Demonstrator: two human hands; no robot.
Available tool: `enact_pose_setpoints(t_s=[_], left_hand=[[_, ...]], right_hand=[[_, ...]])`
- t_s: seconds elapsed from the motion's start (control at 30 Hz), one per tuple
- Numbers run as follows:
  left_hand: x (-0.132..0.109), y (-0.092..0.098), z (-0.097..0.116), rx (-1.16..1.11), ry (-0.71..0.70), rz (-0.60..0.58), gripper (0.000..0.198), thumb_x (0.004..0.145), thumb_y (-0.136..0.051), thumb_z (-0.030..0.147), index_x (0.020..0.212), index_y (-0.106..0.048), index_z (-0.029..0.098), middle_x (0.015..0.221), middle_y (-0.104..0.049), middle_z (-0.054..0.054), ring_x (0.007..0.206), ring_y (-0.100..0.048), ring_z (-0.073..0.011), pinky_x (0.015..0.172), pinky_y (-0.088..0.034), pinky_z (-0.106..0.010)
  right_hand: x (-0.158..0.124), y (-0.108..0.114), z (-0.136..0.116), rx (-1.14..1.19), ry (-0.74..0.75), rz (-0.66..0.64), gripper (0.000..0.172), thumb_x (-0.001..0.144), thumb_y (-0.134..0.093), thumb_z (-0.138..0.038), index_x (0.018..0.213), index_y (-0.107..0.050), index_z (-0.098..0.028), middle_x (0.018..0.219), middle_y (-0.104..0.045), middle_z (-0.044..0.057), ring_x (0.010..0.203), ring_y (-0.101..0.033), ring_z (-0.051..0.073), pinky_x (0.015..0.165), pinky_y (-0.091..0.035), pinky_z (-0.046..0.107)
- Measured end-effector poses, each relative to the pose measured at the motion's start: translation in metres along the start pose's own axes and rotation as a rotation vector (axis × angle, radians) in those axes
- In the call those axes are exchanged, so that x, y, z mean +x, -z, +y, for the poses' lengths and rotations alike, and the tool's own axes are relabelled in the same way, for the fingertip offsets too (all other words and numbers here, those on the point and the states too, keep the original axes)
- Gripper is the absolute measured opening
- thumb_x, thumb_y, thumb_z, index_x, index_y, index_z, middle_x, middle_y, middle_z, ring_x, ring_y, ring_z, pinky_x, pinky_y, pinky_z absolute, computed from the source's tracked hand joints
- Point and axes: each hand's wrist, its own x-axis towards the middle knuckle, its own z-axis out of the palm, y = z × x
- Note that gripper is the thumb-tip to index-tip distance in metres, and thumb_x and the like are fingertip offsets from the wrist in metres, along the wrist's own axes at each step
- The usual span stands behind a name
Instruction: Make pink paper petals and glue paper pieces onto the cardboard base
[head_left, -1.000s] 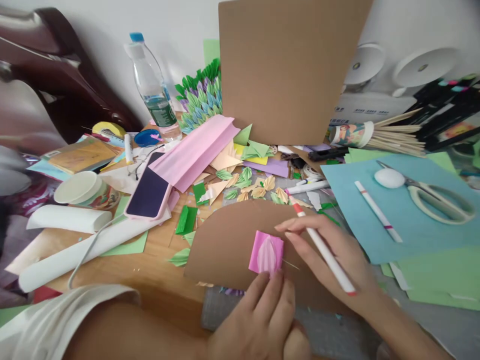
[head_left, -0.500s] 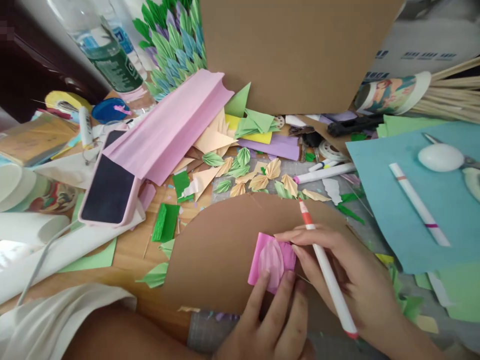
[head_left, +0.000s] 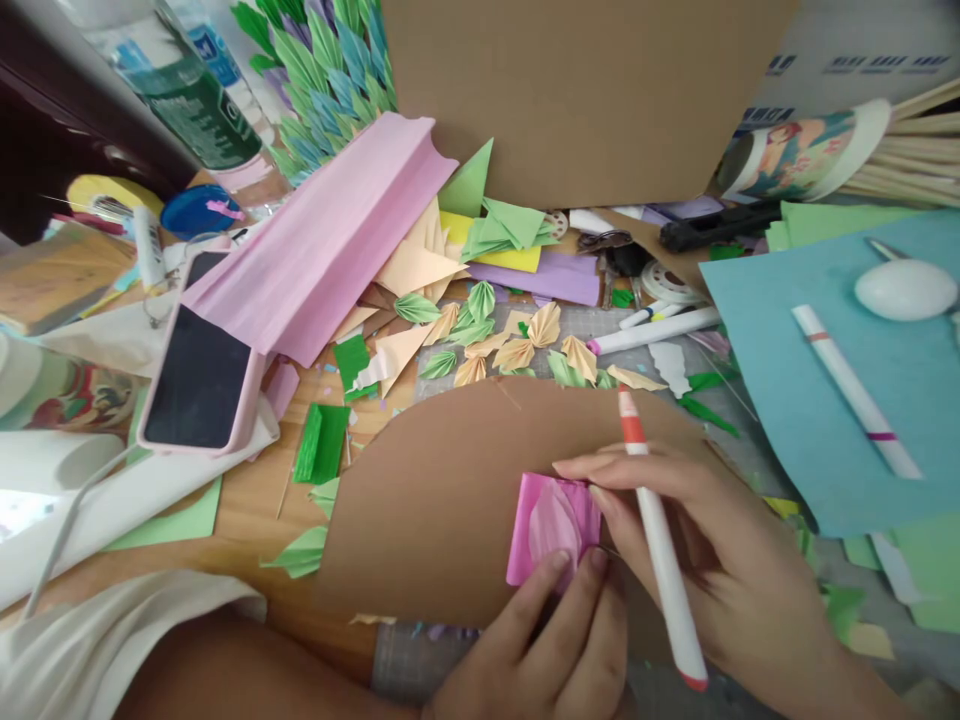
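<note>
Now the pink paper point(head_left: 553, 528) lies flat on the brown card point(head_left: 435, 490), near the front of the desk point(head_left: 255, 510); the left hand point(head_left: 547, 650) comes from below and presses two fingertips on its bottom edge, not gripping it; the right hand point(head_left: 705, 560) is just to the paper's right, one finger touching its top edge; that hand is closed around a white pen point(head_left: 660, 540), which runs up and down, red cap pointing away; both hands are right at the paper.
</note>
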Motion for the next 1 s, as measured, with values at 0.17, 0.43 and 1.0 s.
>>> enact_pose_setpoints(t_s=[0.17, 0.43, 1.0], left_hand=[[0.001, 0.001, -0.002, 0.001, 0.001, -0.009, 0.026, 0.094, -0.049, 0.018, 0.107, -0.07, 0.01, 0.122, -0.068, -0.008, 0.125, -0.056, -0.0218, 0.116, -0.035, -0.039], [0.005, 0.007, -0.006, 0.02, -0.046, -0.048, 0.033, 0.099, -0.04, 0.022, 0.118, -0.065, 0.013, 0.13, -0.064, -0.009, 0.12, -0.059, -0.0218, 0.113, -0.038, -0.039], [-0.005, 0.024, -0.014, -0.177, -0.064, -0.127, 0.021, 0.088, -0.057, 0.035, 0.083, -0.056, 0.014, 0.12, -0.065, -0.021, 0.121, -0.059, -0.0322, 0.104, -0.047, -0.044]], right_hand=[[-0.007, 0.0, -0.014, -0.206, -0.127, 0.093, 0.008, 0.088, -0.059, -0.03, 0.095, -0.054, -0.029, 0.084, -0.071, 0.0, 0.072, -0.07, 0.016, 0.051, -0.052, 0.023], [-0.004, -0.01, -0.026, -0.186, -0.102, 0.029, 0.017, 0.086, -0.059, -0.025, 0.102, -0.054, -0.029, 0.1, -0.074, 0.002, 0.078, -0.074, 0.016, 0.051, -0.058, 0.018], [0.01, -0.018, -0.03, 0.165, -0.198, -0.106, 0.008, 0.091, -0.055, -0.024, 0.098, -0.053, -0.026, 0.102, -0.068, 0.003, 0.09, -0.069, 0.017, 0.071, -0.06, 0.025]])
